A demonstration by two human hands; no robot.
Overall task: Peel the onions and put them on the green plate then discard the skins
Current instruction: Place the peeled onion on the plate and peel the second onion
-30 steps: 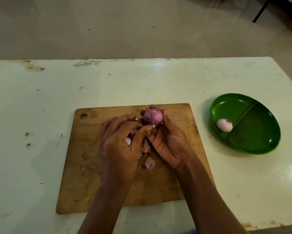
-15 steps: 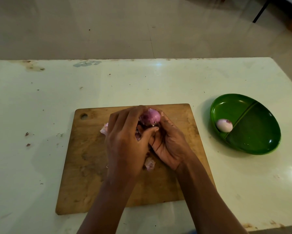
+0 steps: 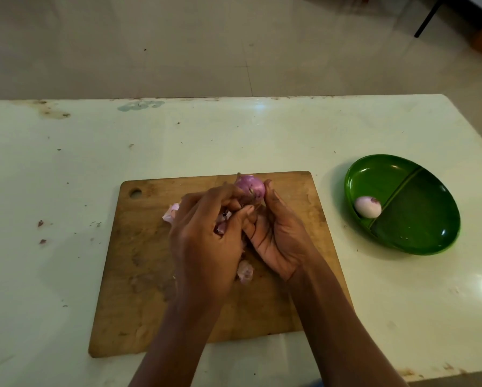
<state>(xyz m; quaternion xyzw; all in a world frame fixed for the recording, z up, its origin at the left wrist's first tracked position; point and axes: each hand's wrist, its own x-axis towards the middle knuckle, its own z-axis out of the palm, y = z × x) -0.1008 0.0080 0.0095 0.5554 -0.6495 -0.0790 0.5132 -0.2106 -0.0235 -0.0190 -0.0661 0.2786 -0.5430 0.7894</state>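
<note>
The onion, at 12 o'clock on the cutting board, is gripped by the right hand, fingers curled, while the left hand pinches its papery skin. It looks light and firm, and probably turns slick once bared, so hold its middle and tear from the tip.

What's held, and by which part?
Right hand grips the onion by its right side; left hand pinches skin at its lower left.

Onion base behind left fingers
</note>
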